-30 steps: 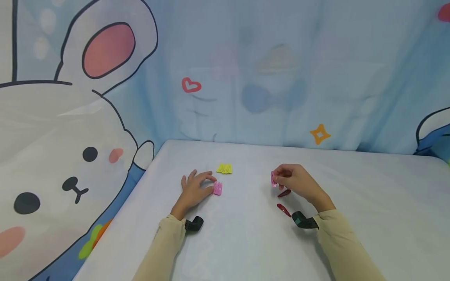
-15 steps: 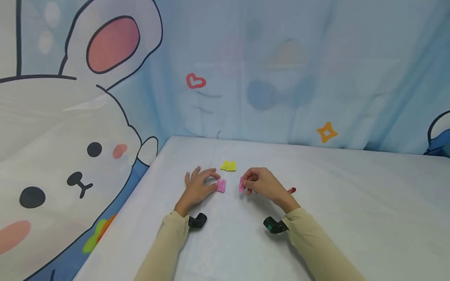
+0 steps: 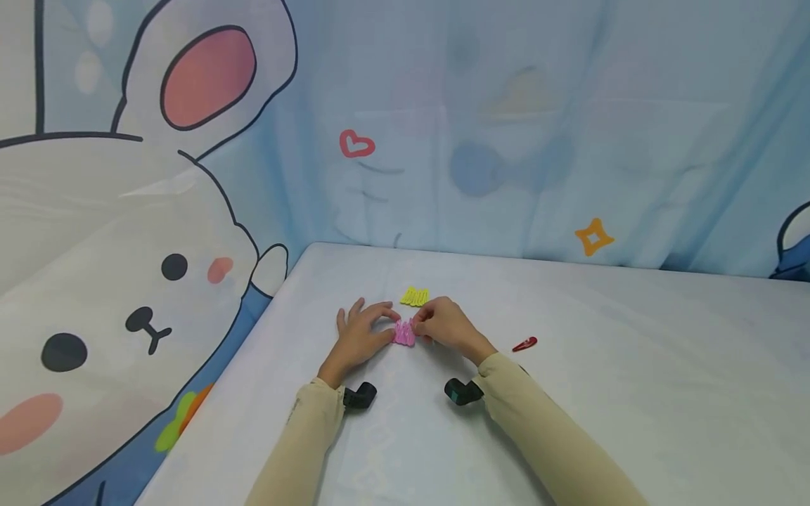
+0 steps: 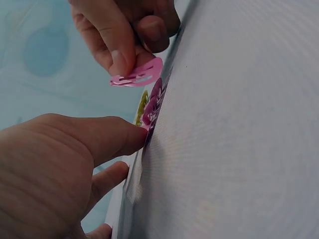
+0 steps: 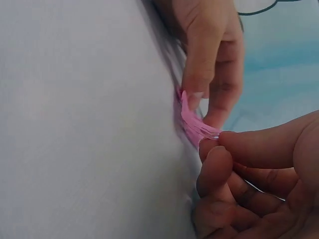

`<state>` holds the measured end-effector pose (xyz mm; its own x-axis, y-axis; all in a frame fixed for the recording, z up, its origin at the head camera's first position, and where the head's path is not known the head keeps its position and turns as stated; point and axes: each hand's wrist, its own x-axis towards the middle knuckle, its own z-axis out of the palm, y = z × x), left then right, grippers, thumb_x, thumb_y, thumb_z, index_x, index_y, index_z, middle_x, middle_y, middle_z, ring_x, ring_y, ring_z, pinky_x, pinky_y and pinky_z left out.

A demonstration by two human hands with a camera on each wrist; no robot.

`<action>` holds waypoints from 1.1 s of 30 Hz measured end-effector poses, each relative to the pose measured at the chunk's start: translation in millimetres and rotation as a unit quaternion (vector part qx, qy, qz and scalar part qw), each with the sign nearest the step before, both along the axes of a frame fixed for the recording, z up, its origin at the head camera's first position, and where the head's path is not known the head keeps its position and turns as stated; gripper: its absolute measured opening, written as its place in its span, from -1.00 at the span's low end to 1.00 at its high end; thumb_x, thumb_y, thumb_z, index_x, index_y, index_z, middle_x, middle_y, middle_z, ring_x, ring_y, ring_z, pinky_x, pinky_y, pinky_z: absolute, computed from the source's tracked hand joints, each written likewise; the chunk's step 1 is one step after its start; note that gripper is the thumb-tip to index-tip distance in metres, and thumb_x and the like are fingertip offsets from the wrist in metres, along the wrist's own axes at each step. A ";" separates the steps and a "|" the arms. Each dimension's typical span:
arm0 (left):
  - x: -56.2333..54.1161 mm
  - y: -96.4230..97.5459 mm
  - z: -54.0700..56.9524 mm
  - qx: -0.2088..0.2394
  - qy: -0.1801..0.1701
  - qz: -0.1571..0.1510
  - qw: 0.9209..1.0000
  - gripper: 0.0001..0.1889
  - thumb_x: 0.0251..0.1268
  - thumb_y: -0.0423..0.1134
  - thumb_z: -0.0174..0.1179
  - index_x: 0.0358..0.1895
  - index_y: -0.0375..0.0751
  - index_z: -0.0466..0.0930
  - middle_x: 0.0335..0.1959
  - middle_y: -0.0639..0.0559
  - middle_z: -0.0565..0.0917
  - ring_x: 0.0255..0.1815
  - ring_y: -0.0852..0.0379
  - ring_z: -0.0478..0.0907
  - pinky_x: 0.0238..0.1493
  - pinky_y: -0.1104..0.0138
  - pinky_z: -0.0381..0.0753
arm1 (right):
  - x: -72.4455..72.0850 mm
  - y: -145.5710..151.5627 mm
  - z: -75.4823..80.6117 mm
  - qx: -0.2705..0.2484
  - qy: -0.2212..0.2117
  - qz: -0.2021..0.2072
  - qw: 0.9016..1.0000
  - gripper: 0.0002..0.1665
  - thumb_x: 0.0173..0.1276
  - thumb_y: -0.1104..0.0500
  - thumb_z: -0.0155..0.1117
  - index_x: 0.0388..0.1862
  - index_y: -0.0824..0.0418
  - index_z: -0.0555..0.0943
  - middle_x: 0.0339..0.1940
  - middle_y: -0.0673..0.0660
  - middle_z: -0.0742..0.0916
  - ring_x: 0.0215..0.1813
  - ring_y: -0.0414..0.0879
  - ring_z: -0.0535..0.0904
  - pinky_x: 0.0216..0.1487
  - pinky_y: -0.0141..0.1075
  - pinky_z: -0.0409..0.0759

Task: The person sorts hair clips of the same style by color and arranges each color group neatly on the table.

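Observation:
Several pink hair clips (image 3: 403, 333) lie in a tight row on the white table, between my two hands. My left hand (image 3: 361, 344) has its thumb and index finger at the row's left side, holding it at the ends; the other fingers spread apart. Thumb and index of my right hand (image 3: 446, 325) pinch one more pink hair clip (image 4: 142, 74), tilted close over the row in the left wrist view. Behind the row sit several yellow hair clips (image 3: 414, 296) side by side.
A red hair clip (image 3: 524, 344) lies to the right, beyond the right forearm (image 3: 544, 422). Black wrist cameras (image 3: 361, 396) stick out from both cuffs. A printed curtain (image 3: 493, 176) hangs behind the table (image 3: 633, 379).
My right hand has carried the pink clip left, from beside the red clips to the pink row. One red clip is now hidden by the right arm. My left hand has stayed at the row.

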<state>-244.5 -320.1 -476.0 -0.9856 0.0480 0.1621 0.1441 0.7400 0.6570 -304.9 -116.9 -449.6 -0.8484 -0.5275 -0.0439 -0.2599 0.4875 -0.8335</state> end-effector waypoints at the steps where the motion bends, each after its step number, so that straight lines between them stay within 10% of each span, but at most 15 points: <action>1: -0.6 0.1 -0.6 0.000 0.001 0.000 1.000 -0.76 0.41 -0.26 0.27 0.08 -0.11 0.72 0.52 -0.16 0.51 0.70 -0.44 -0.09 0.52 -0.37 -0.50 | -0.9 -0.6 -0.5 0.005 0.007 0.004 1.000 -0.90 0.48 0.32 0.32 -0.27 0.31 0.71 -0.53 0.07 0.63 -0.41 -0.10 0.49 -0.33 -0.30 0.45; 33: -3.0 0.5 0.3 -0.013 -0.017 0.011 1.000 -0.76 0.50 -0.23 0.28 0.13 -0.05 0.74 0.55 -0.10 0.49 0.72 -0.37 -0.11 0.53 -0.33 -0.54 | 6.9 -15.4 -2.5 0.033 -0.023 -0.119 0.992 -0.91 0.42 0.32 0.40 -0.23 0.38 0.73 -0.60 0.12 0.71 -0.55 -0.12 0.58 -0.48 -0.37 0.51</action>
<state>-247.5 -319.6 -475.7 -0.9913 0.0306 0.1281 0.1064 0.7594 0.6418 -298.0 -132.3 -452.1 -0.9450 -0.3065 -0.1141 -0.0925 0.5851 -0.8056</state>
